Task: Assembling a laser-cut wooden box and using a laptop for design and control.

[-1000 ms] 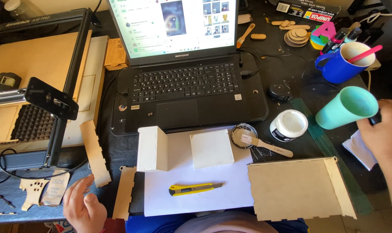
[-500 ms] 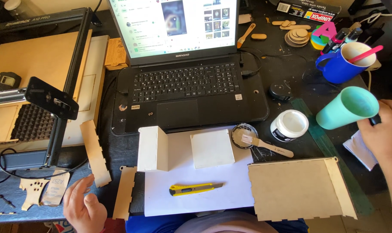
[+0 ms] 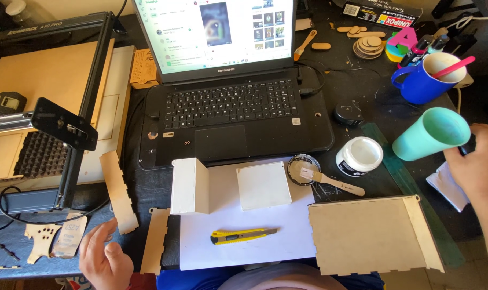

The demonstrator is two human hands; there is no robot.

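Observation:
My left hand [image 3: 101, 258] hovers at the bottom left with its fingers apart, holding nothing, between a small cut-out wooden piece [image 3: 40, 239] and a notched wooden strip [image 3: 155, 241]. At the right edge, my right hand [image 3: 480, 166] grips the dark rear part of a teal cone-shaped thing [image 3: 429, 134] whose wide mouth points left and up. In front of me lies a white sheet [image 3: 265, 249] with a yellow utility knife [image 3: 244, 234] on it. Two white-painted pieces, a folded one [image 3: 189, 185] and a square one [image 3: 263, 185], rest at the sheet's far edge.
An open laptop [image 3: 233, 107] sits beyond the sheet. A white paint jar [image 3: 359, 156], its lid [image 3: 303, 167] and a brush [image 3: 335, 183] lie right of it. A wooden box panel [image 3: 370, 233], a blue mug [image 3: 423, 83] and a laser engraver frame [image 3: 67, 123] stand around.

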